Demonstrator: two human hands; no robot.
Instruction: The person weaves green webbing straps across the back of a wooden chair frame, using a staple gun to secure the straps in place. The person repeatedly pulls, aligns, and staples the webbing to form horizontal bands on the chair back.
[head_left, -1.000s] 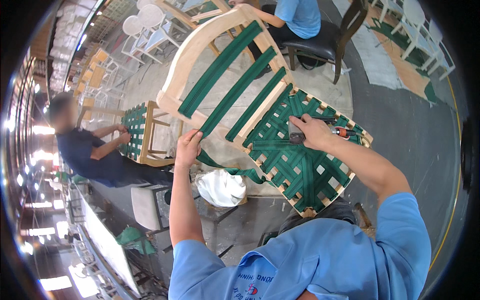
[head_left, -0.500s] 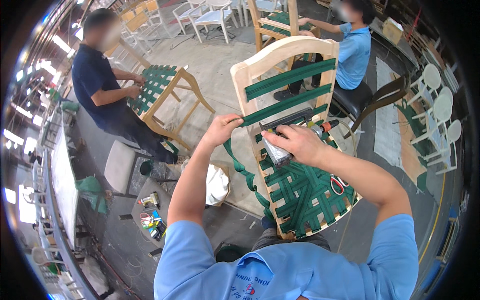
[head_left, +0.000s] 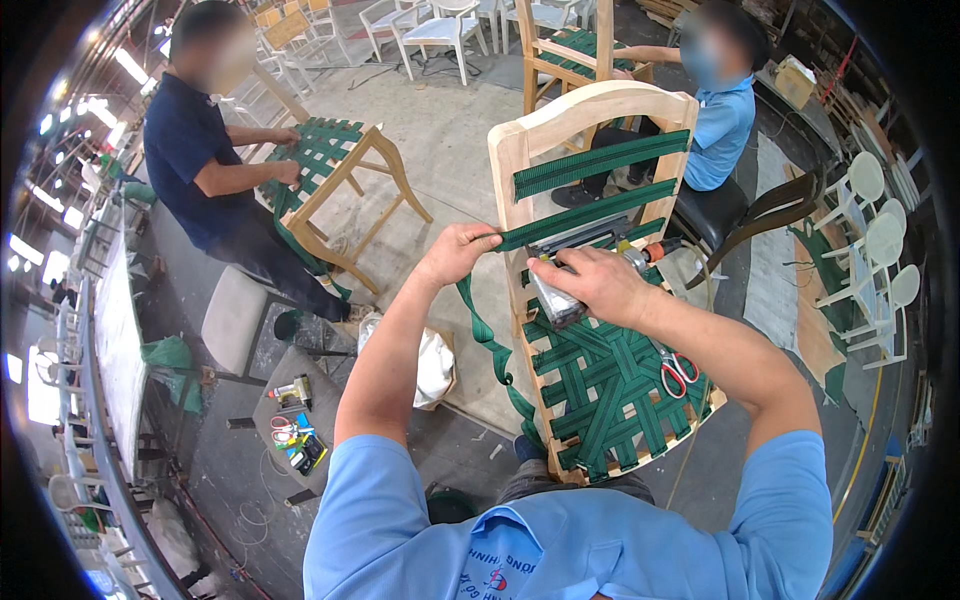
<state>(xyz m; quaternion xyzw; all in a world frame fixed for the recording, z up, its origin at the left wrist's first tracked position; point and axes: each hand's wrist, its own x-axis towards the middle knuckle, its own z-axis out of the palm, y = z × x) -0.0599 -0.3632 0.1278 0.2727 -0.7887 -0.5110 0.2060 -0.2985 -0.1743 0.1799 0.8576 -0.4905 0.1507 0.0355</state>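
Observation:
In front of me stands a pale wooden chair frame [head_left: 513, 162] with green webbing bands across its back. My left hand [head_left: 458, 254] pinches a green webbing strap [head_left: 590, 215] at the left back post; its loose end hangs twisted beside the chair. My right hand [head_left: 598, 288] is wrapped round a staple gun [head_left: 556, 302], whose long nose lies by the back, just under that strap. An orange-and-silver hose fitting [head_left: 650, 252] shows at the tool's far side. The woven green seat [head_left: 610, 400] carries loose strap pieces and red-handled scissors [head_left: 679, 374].
At left a person in dark blue [head_left: 195, 150] handles webbing on another chair [head_left: 385, 170]. A seated person in light blue [head_left: 722, 120] works at the far right. A grey stool [head_left: 268, 408] holds another tool and scissors. A white sack [head_left: 432, 368] stands on the floor.
The chair and both my hands appear slightly farther right in view, as the view has shifted. My grips on the strap and staple gun look the same. The person at left has moved their hands.

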